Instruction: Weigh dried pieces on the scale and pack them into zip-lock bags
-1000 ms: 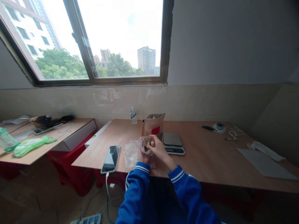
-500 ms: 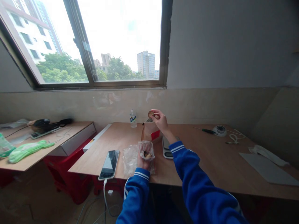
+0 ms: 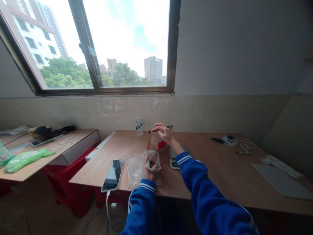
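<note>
Left hand [image 3: 150,175] observed cupped around a small clear bag [image 3: 157,160] of brown pieces [image 3: 153,166], near the table's [image 3: 207,176] front edge. Right hand [image 3: 163,133] noted at the mouth of the upright paper bag [image 3: 153,141], fingers loosely extended; whether they grip anything, I cannot tell. Scale [image 3: 173,160] stands just beside the paper bag.

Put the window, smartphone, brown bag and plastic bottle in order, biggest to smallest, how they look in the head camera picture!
1. Window
2. Smartphone and brown bag: too alike to rank, since the right hand covers part of the bag
3. Plastic bottle
</note>
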`<move>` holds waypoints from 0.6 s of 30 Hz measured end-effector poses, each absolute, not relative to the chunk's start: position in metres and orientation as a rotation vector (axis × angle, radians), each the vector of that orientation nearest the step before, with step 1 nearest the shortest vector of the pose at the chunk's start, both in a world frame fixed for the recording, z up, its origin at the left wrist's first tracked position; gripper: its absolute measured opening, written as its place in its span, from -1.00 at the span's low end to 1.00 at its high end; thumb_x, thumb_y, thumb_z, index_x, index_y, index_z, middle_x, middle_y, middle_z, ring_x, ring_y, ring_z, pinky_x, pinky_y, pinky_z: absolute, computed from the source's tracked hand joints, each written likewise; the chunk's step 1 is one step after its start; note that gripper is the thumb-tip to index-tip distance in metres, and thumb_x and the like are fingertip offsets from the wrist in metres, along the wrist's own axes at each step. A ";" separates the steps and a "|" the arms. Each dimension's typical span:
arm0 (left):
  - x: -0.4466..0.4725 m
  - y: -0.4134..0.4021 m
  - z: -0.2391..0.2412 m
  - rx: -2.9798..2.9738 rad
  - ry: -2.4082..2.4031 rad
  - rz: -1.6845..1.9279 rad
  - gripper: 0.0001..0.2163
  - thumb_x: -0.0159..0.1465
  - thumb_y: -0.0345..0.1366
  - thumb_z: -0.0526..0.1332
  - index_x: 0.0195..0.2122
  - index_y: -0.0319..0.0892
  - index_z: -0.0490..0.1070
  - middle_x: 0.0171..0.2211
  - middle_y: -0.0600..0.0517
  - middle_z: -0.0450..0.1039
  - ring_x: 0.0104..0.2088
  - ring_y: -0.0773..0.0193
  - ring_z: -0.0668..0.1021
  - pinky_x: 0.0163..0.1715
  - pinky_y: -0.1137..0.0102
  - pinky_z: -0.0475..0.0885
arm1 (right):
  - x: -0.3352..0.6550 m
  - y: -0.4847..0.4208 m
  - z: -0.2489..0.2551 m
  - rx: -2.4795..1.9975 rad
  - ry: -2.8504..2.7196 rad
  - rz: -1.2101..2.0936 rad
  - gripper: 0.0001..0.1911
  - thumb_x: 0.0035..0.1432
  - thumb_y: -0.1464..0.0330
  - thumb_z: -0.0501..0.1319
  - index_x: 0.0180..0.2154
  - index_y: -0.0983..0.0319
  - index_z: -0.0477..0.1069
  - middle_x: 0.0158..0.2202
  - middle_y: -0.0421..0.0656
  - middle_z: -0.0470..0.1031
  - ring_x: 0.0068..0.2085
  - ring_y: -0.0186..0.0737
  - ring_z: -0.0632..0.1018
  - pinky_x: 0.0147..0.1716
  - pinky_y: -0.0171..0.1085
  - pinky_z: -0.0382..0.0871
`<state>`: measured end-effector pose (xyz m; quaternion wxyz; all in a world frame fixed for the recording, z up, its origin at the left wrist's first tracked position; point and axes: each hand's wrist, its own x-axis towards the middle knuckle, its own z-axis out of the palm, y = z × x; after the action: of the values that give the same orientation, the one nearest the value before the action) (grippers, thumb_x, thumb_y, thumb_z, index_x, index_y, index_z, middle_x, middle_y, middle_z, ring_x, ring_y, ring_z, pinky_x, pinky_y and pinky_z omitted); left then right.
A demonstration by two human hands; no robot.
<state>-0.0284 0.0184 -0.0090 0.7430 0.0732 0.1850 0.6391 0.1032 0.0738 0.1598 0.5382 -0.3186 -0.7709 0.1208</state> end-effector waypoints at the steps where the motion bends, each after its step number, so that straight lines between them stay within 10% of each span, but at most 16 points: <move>1: -0.028 0.019 -0.009 0.161 0.400 1.399 -0.78 0.30 -0.28 0.00 -0.14 -0.02 0.39 -0.09 0.01 0.43 -0.10 0.18 0.50 -0.06 0.17 0.40 | 0.104 0.074 0.161 -0.767 -1.850 0.294 -0.67 0.05 0.54 0.00 -0.32 0.21 0.52 -0.09 -0.12 0.40 -0.01 -0.25 0.40 0.02 -0.24 0.23; 18: -0.028 0.018 -0.007 0.133 0.375 1.393 -0.78 0.29 -0.30 0.00 -0.10 -0.03 0.37 -0.08 0.00 0.42 -0.11 0.21 0.50 -0.09 0.20 0.41 | 0.110 0.102 0.164 -0.934 -1.498 0.302 -0.84 0.05 0.35 0.11 -0.29 0.23 0.34 -0.28 -0.12 0.45 -0.27 -0.26 0.47 -0.23 -0.29 0.36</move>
<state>-0.0277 0.0178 -0.0065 0.7489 0.0606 0.1715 0.6373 0.1098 0.1021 0.1643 0.6251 -0.4069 -0.6529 0.1317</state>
